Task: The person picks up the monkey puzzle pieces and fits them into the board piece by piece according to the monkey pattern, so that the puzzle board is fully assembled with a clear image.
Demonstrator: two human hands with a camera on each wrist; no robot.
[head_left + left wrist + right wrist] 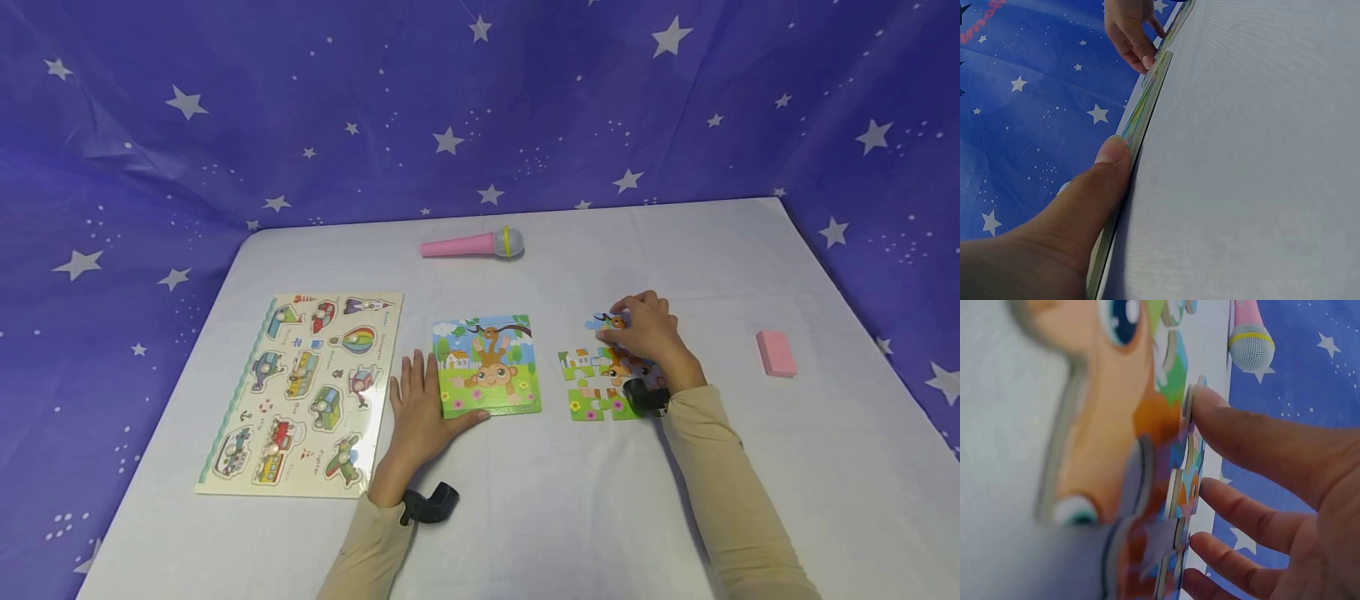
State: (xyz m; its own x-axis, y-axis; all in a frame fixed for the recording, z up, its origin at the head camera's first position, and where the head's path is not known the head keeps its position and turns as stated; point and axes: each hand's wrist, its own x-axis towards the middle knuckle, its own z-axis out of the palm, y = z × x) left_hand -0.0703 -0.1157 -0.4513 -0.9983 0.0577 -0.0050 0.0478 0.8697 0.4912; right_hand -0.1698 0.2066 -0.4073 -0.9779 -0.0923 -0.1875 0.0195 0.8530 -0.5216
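Observation:
A square monkey picture board (487, 400) lies in the middle of the table. My left hand (416, 412) rests at its lower left corner, fingers straight along the left side; the thumb (1113, 153) presses the near edge. To the right lie several jigsaw pieces (585, 408) of a similar monkey picture, partly laid together with gaps between them. Above their upper part, my right hand (648, 329) pinches a blue-and-brown puzzle piece (611, 319) between thumb and fingertips. Seen from the right wrist, the thumb (1210, 403) touches a piece's edge, and the other fingertips reach the pieces beyond.
A large vehicle peg puzzle (300, 400) lies left of my left hand. Behind the board is a pink toy microphone (468, 243). A pink block (776, 353) sits at the right. A blue starry cloth (450, 100) hangs behind the white table.

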